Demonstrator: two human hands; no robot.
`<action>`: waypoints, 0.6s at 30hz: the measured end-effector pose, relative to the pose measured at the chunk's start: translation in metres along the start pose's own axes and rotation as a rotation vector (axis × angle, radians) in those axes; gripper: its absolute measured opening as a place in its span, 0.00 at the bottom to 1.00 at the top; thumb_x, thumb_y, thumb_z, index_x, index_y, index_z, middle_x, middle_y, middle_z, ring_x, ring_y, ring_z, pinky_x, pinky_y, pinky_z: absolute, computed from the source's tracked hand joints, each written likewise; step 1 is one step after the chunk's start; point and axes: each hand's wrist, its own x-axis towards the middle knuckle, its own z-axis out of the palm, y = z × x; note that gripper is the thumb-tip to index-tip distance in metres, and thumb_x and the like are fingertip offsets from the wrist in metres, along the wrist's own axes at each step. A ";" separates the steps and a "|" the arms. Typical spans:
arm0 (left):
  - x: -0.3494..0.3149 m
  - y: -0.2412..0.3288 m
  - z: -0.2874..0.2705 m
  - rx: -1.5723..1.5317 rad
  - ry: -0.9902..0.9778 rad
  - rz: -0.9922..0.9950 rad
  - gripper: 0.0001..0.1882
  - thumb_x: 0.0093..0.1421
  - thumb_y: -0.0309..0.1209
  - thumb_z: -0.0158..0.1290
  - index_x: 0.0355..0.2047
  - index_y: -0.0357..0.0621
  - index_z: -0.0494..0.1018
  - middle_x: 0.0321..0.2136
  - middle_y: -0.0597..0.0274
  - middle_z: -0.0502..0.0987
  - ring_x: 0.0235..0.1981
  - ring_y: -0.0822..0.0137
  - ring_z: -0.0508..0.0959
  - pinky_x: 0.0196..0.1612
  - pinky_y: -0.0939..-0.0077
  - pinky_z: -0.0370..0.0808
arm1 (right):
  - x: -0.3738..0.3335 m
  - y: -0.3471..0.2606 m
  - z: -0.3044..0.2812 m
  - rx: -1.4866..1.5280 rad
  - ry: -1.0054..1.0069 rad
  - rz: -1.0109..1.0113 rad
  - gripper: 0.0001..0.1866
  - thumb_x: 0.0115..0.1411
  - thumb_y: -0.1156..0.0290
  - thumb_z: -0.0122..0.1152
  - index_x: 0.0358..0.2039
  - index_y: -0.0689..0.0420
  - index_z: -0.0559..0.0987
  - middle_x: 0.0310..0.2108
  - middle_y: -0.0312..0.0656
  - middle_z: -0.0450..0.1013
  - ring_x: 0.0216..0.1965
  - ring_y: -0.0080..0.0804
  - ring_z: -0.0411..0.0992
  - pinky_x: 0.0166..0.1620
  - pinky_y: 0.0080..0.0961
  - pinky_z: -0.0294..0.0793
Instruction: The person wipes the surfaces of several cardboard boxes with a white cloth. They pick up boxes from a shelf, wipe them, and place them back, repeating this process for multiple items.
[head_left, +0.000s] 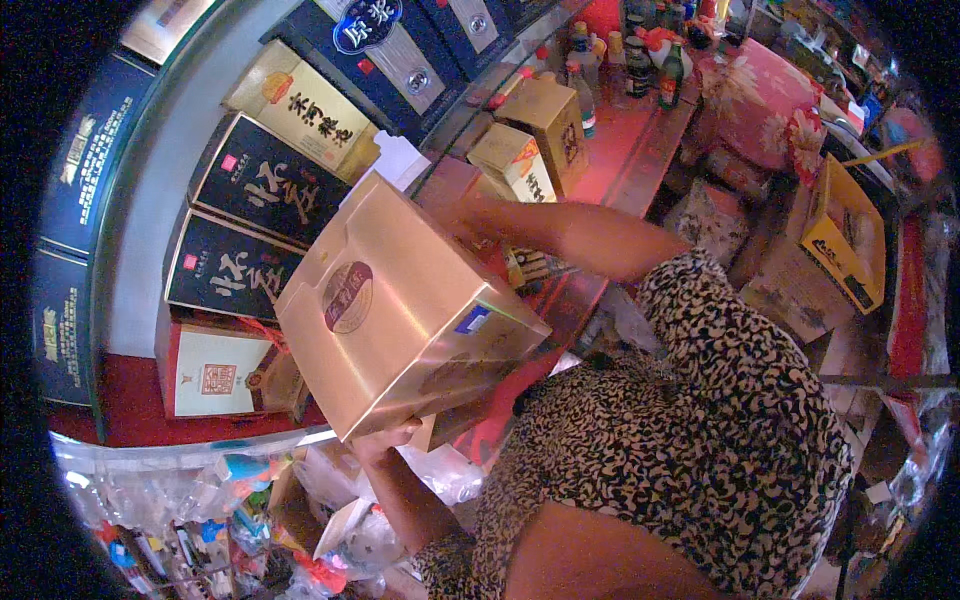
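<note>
A large shiny gold cardboard box (375,310), tilted, is held between my two hands. On its face is a dark oval emblem, and a small blue-and-white sticker marks one edge. My left hand (387,438) grips the lower corner, with its fingers along the bottom edge. At the box's far right side is my right hand (450,212); its fingers are mostly hidden behind the box. Close behind the gold box are two black boxes (265,180) with light brush lettering, on a shelf.
A white-fronted box (225,372) sits on the red shelf base. Beyond my right forearm, smaller cartons (545,125) and several bottles (672,75) stand on a red counter (630,140). A yellow open carton (845,235) lies at right. Plastic-wrapped goods (230,500) fill the lower left.
</note>
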 end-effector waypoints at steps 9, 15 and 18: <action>0.007 0.003 -0.014 -0.061 -0.163 -0.198 0.37 0.40 0.46 0.71 0.46 0.36 0.72 0.37 0.57 0.77 0.37 0.62 0.77 0.41 0.67 0.74 | -0.002 -0.046 -0.110 -0.415 -0.107 -0.161 0.14 0.53 0.67 0.57 0.39 0.57 0.80 0.34 0.46 0.78 0.30 0.40 0.75 0.37 0.36 0.74; 0.040 0.023 0.001 -0.058 -0.132 -0.015 0.67 0.29 0.49 0.74 0.63 0.38 0.46 0.58 0.52 0.57 0.58 0.58 0.60 0.60 0.63 0.60 | -0.032 -0.205 -0.180 0.606 0.149 -0.445 0.25 0.64 0.73 0.50 0.62 0.60 0.63 0.44 0.45 0.74 0.35 0.29 0.74 0.39 0.24 0.78; 0.052 0.050 0.012 -0.108 -0.048 0.275 0.78 0.26 0.50 0.75 0.66 0.40 0.32 0.66 0.52 0.43 0.67 0.58 0.48 0.66 0.62 0.49 | -0.048 -0.255 -0.145 0.423 0.072 -0.494 0.23 0.59 0.67 0.62 0.54 0.57 0.74 0.48 0.37 0.74 0.47 0.24 0.71 0.51 0.22 0.69</action>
